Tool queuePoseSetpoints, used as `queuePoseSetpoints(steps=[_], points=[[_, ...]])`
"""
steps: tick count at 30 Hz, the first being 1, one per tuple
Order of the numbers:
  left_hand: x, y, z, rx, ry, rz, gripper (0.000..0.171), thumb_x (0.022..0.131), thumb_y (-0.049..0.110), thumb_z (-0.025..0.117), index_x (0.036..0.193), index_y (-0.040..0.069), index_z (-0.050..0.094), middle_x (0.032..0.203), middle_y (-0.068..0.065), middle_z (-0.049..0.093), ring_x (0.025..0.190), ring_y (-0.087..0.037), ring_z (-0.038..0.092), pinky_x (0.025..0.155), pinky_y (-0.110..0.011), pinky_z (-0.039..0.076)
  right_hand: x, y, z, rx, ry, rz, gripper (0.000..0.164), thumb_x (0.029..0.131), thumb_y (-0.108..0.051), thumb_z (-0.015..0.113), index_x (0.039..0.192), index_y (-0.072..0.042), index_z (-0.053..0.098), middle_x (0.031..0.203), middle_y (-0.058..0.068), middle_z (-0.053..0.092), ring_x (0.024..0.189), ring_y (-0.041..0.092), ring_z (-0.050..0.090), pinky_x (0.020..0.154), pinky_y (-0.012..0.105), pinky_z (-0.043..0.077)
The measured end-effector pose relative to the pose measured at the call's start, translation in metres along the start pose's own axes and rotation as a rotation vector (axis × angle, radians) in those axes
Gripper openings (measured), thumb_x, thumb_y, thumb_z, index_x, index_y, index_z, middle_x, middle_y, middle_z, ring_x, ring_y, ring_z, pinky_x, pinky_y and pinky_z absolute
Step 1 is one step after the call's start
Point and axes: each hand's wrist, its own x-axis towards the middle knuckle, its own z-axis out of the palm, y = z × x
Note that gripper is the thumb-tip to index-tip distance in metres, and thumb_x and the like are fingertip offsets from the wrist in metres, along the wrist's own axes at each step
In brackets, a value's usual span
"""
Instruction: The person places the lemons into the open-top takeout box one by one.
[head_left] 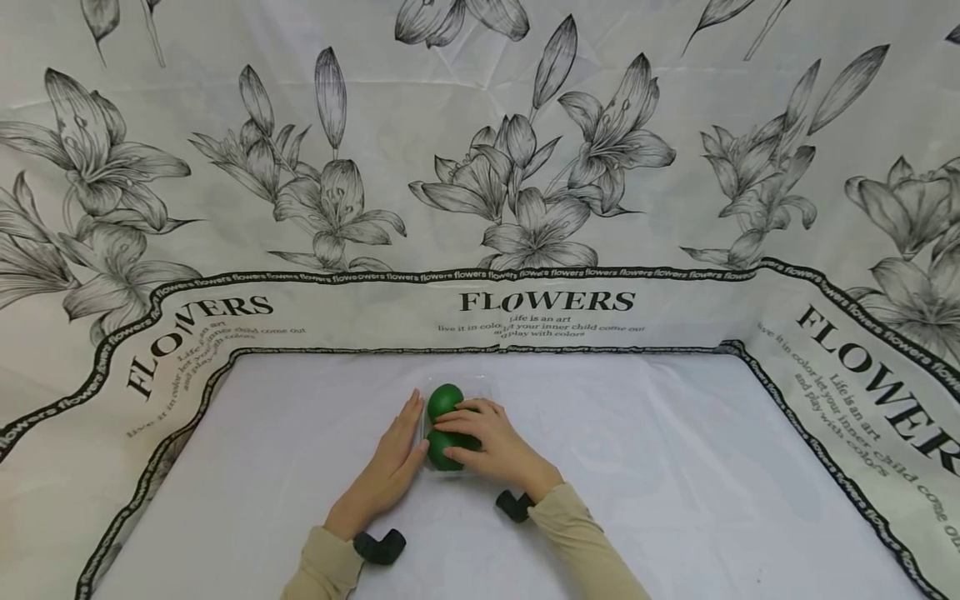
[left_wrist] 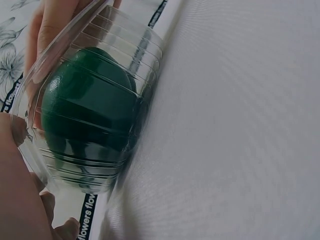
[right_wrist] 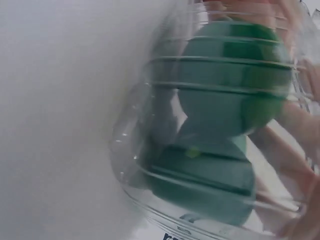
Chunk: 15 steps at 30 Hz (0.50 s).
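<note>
A clear ribbed plastic box (head_left: 480,385) stands on the white cloth with smooth green egg-shaped pieces inside. One piece (head_left: 446,401) lies toward the back and another (head_left: 442,451) toward the front, near the left wall. My left hand (head_left: 390,458) lies along that wall, its fingers nearly straight and its thumb at the front corner. From the right, my right hand (head_left: 491,437) reaches over the box; its bent fingers and thumb grip green between them, partly hidden under the hand. Through the wall, the right wrist view shows an upper piece (right_wrist: 235,75) and a lower one (right_wrist: 200,180).
White cloth (head_left: 660,467) covers the table around the box. A flower-printed curtain (head_left: 547,308) with a black border rises behind and at both sides. Black curved pieces (head_left: 380,547) sit at both wrists.
</note>
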Motion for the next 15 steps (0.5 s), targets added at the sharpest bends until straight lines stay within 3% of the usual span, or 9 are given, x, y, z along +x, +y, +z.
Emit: queuePoseSetpoints(steps=[7,15], points=[[0.003,0.003,-0.005,0.037,-0.003,-0.017,0.059,0.102,0.031,0.035,0.15,0.002,0.017,0.157,-0.01,0.009,0.142,-0.036,0.013,0.11,-0.056,0.016,-0.004,0.001,-0.013,0.097,0.079,-0.021,0.034,0.089,-0.023,0.065,0.119,-0.008,0.064,0.127,0.008,0.059,0.12,0.029,0.046,0.097,0.055,0.033],[0.005,0.018,-0.037,0.189,-0.12,-0.099,0.061,0.101,0.043,0.03,0.15,0.007,0.02,0.157,-0.009,0.011,0.142,-0.033,0.013,0.112,-0.051,0.016,-0.026,-0.005,-0.046,0.007,0.221,0.122,0.032,0.089,-0.023,0.065,0.119,-0.011,0.064,0.127,0.005,0.058,0.118,0.02,0.05,0.097,0.048,0.04]])
